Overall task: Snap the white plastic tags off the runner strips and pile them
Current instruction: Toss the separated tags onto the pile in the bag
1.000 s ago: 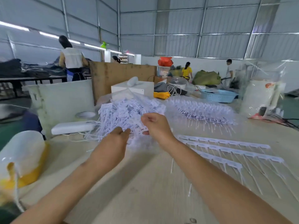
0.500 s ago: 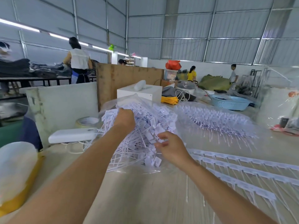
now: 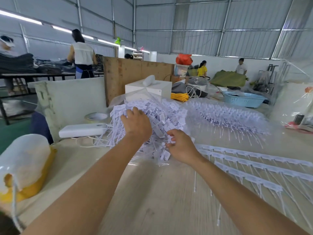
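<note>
Looks like the piling step: the left hand is resting flat with relaxed fingers on the heap of white tags mid-table, while the right hand is curling loosely at the heap's near edge; can't tell if it's pinching anything. Next I'd guess it's reaching for the runner strips lying toward the table's right edge.

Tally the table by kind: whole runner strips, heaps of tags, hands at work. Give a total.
Runner strips: 3
Tag heaps: 2
Hands: 2, left hand and right hand
Total: 7
</note>
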